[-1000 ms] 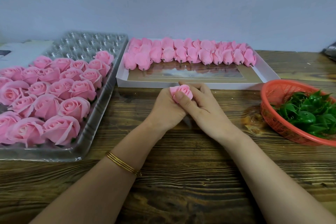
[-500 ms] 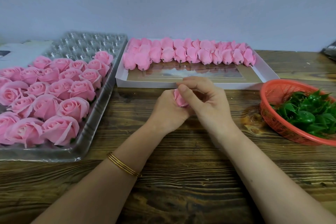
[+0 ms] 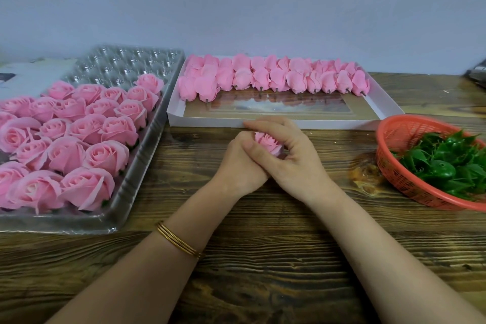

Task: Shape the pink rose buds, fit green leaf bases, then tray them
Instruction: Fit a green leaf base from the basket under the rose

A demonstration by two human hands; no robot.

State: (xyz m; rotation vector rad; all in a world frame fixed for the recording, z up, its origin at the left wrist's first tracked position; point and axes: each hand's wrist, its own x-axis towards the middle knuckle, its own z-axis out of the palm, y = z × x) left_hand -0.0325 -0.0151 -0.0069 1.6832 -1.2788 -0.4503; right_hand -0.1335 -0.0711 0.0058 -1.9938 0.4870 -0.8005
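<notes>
Both hands are bunched together mid-table, just in front of the box. The left hand [image 3: 240, 166], the one with thin gold bangles [image 3: 178, 242] on its wrist, is curled up under a small pink soft-petalled rose bud [image 3: 268, 143]. The right hand [image 3: 299, 166] wraps in from the other side, fingers [image 3: 265, 125] arched over the top and thumb pressed across the front. So both are gripping the same bud, and only its upper petals peek out between them. Can't tell if there's anything green on its bottom, that part's hidden.

Right behind the hands sits a shallow white cardboard box [image 3: 263, 123] with a row of closed pink buds [image 3: 276, 79] lying along its far side, little dark stubs pointing toward the camera. Off to the left is a clear plastic cell tray [image 3: 147, 150], mostly filled with opened pink roses [image 3: 105, 155], moulded cups showing at the far end. On the right, a red plastic mesh basket [image 3: 391, 139] holds a heap of green plastic leaf bases [image 3: 447, 168]. Everything's on a dark rough-grained wooden table [image 3: 263, 258].
</notes>
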